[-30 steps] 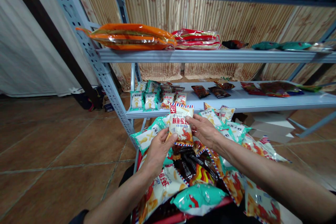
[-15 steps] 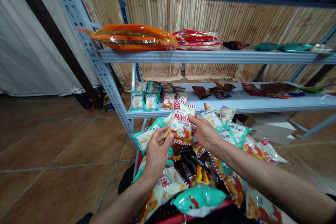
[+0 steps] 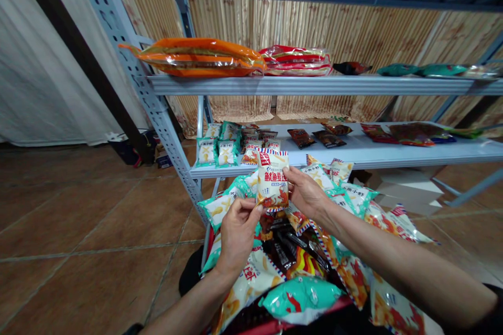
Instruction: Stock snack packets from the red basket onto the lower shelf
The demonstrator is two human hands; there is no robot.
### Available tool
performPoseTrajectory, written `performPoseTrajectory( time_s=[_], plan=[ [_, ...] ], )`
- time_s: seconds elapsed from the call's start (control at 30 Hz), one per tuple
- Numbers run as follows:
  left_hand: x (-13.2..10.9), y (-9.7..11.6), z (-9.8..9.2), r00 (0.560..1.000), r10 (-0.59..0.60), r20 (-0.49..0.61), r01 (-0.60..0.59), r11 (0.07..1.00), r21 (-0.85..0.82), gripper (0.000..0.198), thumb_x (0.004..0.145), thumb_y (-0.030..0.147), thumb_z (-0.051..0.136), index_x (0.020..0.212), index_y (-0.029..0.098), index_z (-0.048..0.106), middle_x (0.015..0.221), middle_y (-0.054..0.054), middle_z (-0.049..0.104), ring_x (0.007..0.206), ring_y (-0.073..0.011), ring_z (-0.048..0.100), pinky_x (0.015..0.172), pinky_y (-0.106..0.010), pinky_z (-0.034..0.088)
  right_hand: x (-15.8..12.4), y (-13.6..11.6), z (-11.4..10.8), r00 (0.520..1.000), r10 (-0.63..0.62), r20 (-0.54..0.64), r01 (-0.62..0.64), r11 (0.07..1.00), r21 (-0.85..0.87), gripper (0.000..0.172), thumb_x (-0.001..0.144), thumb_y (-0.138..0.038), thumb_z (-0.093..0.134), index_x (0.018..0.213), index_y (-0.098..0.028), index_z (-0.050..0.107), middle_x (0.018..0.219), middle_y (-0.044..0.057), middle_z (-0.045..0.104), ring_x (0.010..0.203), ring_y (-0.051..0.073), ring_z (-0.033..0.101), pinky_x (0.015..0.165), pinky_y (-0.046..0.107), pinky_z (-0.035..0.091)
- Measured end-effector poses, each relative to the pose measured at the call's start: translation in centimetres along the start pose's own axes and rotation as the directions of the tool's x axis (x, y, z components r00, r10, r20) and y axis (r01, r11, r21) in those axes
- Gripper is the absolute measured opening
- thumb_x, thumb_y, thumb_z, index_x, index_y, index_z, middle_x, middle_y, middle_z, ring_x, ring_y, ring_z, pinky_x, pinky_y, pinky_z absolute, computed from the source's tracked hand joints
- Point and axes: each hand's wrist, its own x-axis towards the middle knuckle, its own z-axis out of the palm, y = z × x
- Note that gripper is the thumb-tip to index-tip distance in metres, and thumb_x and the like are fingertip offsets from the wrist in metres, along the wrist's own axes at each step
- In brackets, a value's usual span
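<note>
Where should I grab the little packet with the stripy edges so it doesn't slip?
Pinch the snack packet by its flat sealed edges, coming from both sides. It stands upright with a puffy middle; the left hand nips its bottom-left corner and the right hand its right edge, which probably holds surest.

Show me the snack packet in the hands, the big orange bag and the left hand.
snack packet [image 3: 272,178], head view, middle of its printed front.
orange bag [image 3: 196,56], head view, middle of its front side.
left hand [image 3: 238,233], head view, back of the hand.
</note>
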Motion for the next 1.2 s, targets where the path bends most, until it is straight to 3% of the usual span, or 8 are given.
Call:
performPoseTrajectory(
  time_s=[0.23, 0.5, 0.63, 0.97, 1.07, 1.2],
  plan=[
    [0.1, 0.5, 0.1, 1.000, 0.000, -0.004, -0.001, 0.999, -0.040, 0.018, 0.069, 0.031, 0.066, 0.072, 0.018, 0.053, 0.090, -0.002, 0.062, 0.083, -0.0142, 0.060, 0.079, -0.029, 0.046, 0.6, 0.0, 0.1, 1.000, -0.019, -0.014, 0.019, 0.999, -0.031, 0.026, 0.069, -0.034, 0.068, 0.091, -0.023, 0.060, 0.080, -0.002, 0.067, 0.065, 0.012, 0.058, 0.059, 0.025, 0.047],
    [0.5, 0.5, 0.1, 0.997, -0.078, 0.016, 0.078, 0.997, -0.004, 0.025, 0.071, 0.038, 0.063, 0.076, 0.017, 0.051, 0.068, 0.001, 0.061, 0.067, -0.0125, 0.059, 0.064, -0.024, 0.045, 0.9, 0.3, -0.1, 0.999, -0.004, -0.050, 0.003, 1.000, -0.028, 0.030, 0.068, -0.033, 0.068, 0.095, -0.023, 0.060, 0.087, 0.000, 0.070, 0.077, 0.016, 0.062, 0.066, 0.028, 0.050],
    [0.7, 0.5, 0.0, 0.997, -0.062, 0.034, 0.063, 0.998, -0.020, 0.027, 0.071, 0.041, 0.063, 0.074, 0.018, 0.050, 0.071, 0.001, 0.062, 0.070, -0.0151, 0.063, 0.068, -0.027, 0.048, 0.9, 0.3, -0.1, 0.997, -0.001, -0.078, -0.005, 0.998, -0.070, 0.029, 0.068, -0.034, 0.069, 0.093, -0.022, 0.062, 0.084, 0.001, 0.070, 0.070, 0.015, 0.062, 0.063, 0.028, 0.051],
    [1.1, 0.2, -0.1, 0.997, -0.079, 0.014, 0.079, 0.997, 0.002, 0.029, 0.070, 0.044, 0.062, 0.073, 0.019, 0.046, 0.065, 0.003, 0.058, 0.053, -0.0138, 0.061, 0.054, -0.025, 0.046, 0.7, 0.1, 0.6, 0.994, 0.012, -0.110, -0.019, 0.998, -0.060, 0.023, 0.066, -0.032, 0.071, 0.082, -0.019, 0.061, 0.074, 0.001, 0.069, 0.060, 0.015, 0.061, 0.057, 0.029, 0.052],
    [1.1, 0.3, -0.2, 0.994, -0.106, 0.033, 0.108, 0.993, -0.047, 0.030, 0.070, 0.043, 0.062, 0.079, 0.018, 0.048, 0.072, 0.001, 0.061, 0.062, -0.0155, 0.063, 0.060, -0.027, 0.048, 0.8, 0.1, 0.8, 0.993, 0.003, -0.115, -0.008, 0.999, -0.048, 0.023, 0.066, -0.030, 0.071, 0.083, -0.020, 0.060, 0.072, 0.000, 0.068, 0.057, 0.015, 0.060, 0.055, 0.029, 0.052],
    [1.0, 0.5, -0.2, 0.989, -0.117, 0.092, 0.125, 0.988, -0.087, 0.040, 0.074, 0.040, 0.061, 0.105, 0.019, 0.048, 0.098, -0.006, 0.063, 0.090, -0.0184, 0.062, 0.076, -0.031, 0.048, 0.7, 0.2, 0.9, 0.993, -0.028, -0.112, 0.022, 0.998, -0.053, 0.025, 0.066, -0.029, 0.071, 0.087, -0.021, 0.060, 0.073, 0.000, 0.068, 0.059, 0.014, 0.060, 0.059, 0.029, 0.053]
  ],
)
